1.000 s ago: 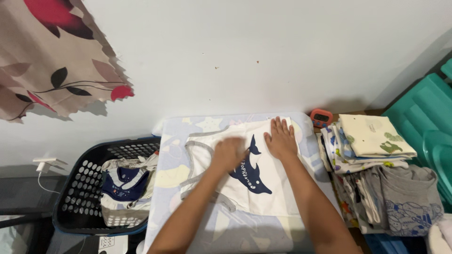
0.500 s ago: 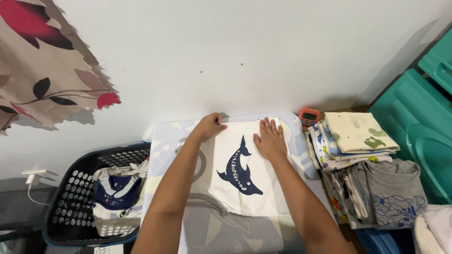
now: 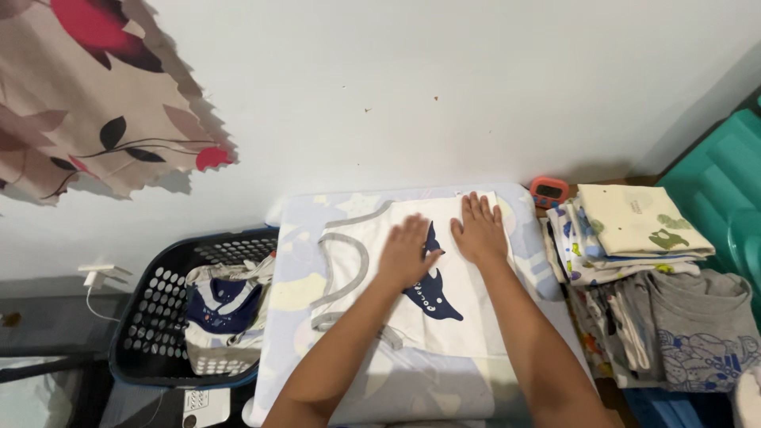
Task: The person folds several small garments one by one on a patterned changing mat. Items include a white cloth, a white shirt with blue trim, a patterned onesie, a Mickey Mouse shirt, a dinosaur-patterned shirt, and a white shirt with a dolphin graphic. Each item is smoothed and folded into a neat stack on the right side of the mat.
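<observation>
A white sleeveless shirt (image 3: 468, 317) with grey trim and a dark blue dolphin print lies flat on a padded board (image 3: 293, 293) with a pale blue and yellow cover. My left hand (image 3: 408, 252) rests palm down on the shirt's middle, fingers spread, partly covering the dolphin. My right hand (image 3: 478, 230) presses flat on the shirt's far right part, close to the wall. Neither hand grips anything.
A dark laundry basket (image 3: 147, 317) with crumpled clothes stands left of the board. To the right sits a pile of folded clothes (image 3: 634, 238), with grey shirts (image 3: 697, 325) in front. A small orange timer (image 3: 548, 191) stands by the wall. Teal plastic furniture (image 3: 729, 198) fills the right edge.
My left hand has come back from the shirt's far left edge to its middle and now lies flat over the dolphin. My right hand has stayed pressed on the shirt.
</observation>
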